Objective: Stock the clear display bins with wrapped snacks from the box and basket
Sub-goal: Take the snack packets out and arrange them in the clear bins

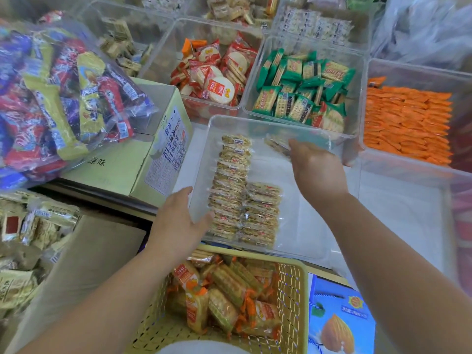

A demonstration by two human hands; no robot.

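1. The clear bin (300,221) sits on the white worktop (398,205), directly behind the yellow basket (291,292). The bin's near edge overlaps the basket's far rim in this view.
2. The wrapped snacks lie in 2 rows along the bin floor. The long row (229,185) runs near the left wall, almost from the near wall to the far wall. The short row (260,213) lies just beside it and fills only the near half.
3. The floor between the short row and the right wall is bare, as is the area beyond the short row's far end.
4. The left hand (178,218) rests against the outside of the bin's left wall near its near corner, with its fingers straight and pressed together. Whether the thumb lies inside or outside the wall cannot be told.
5. The right hand (316,167) hangs over the far right part of the bin, fingers curled down and pinching 1 wrapped snack (277,142).
6. A pale green carton (163,149) stands just beside the bin's left edge. A bin of green-wrapped crackers (353,116) touches the far edge.
7. White worktop shows between the bin's right wall and the bin of orange packets (419,72).
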